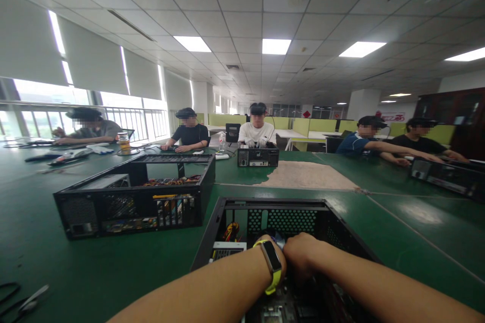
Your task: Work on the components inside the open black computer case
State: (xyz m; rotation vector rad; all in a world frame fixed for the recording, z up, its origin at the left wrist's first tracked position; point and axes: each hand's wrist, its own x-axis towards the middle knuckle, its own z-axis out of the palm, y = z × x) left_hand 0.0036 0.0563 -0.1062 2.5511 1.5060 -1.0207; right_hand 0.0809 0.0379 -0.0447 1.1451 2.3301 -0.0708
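Note:
Both my hands reach down into an open black computer case [310, 204] on the green table in front of me. My left hand [281, 255], bent at the wrist below a yellow-green smart band [273, 265], is deep in the case; its fingers are hidden. Close beside it, my right hand [303, 252] has its fingers curled downward, and whatever they hold is out of sight. A dark, shiny rounded part [279, 239] shows between the hands. To their left are a silver power supply [229, 250] and yellow and red cables [232, 231]; circuit board parts lie below.
A second open black computer case [132, 212] stands to the left. Co-workers sit around the table, one behind a computer case [258, 157] straight ahead. A jar [123, 144], a bottle [222, 142] and gloves [96, 149] lie farther back. A tool [34, 299] is at lower left.

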